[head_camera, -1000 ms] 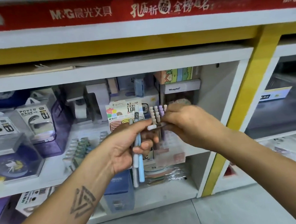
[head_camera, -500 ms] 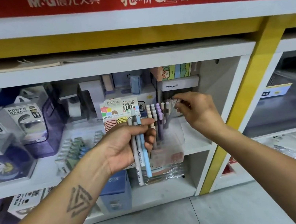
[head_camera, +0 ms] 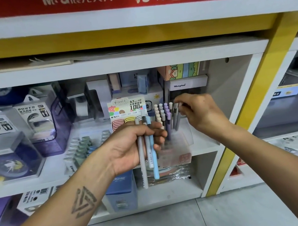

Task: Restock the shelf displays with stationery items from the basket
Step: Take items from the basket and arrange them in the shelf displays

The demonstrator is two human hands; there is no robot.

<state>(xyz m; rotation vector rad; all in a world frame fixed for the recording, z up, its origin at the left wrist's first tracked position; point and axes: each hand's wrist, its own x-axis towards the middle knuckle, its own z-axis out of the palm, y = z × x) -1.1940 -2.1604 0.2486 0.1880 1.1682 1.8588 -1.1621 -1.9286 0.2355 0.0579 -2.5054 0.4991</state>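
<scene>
On the left of the shelf (head_camera: 38,179) stand boxed power banks (head_camera: 35,118), and nearer the middle a rack of small green and blue items too blurred to name.

The left hand (head_camera: 130,148) grips three spare pens (head_camera: 147,148) upright in its curled fingers (head_camera: 160,133), thumb across the front: a grey one, a pale one and a light blue one. Their lower ends hang below the palm, in front of the shelf edge. This hand would do best to keep the bundle steady and clear of the holder, so that the stock already standing there is not knocked.

Just right of it sits the clear pen holder (head_camera: 176,147), near the front edge of the shelf, with rows of cream and lilac capped pens (head_camera: 162,114) standing in it, beside a lead refill display card (head_camera: 127,106).

The right hand (head_camera: 200,111) pinches the top of a grey pen (head_camera: 176,116) at the right side of the holder, between thumb and forefinger, the other fingers loosely curled. Judging by this, the step is seating that pen in a free slot. It looks best lowered straight down, cap up to match its neighbours, and let go only when it stands alone. The slim, smooth, light barrels seem likely to tip if dropped in at a slant.

The basket is not in view.
</scene>
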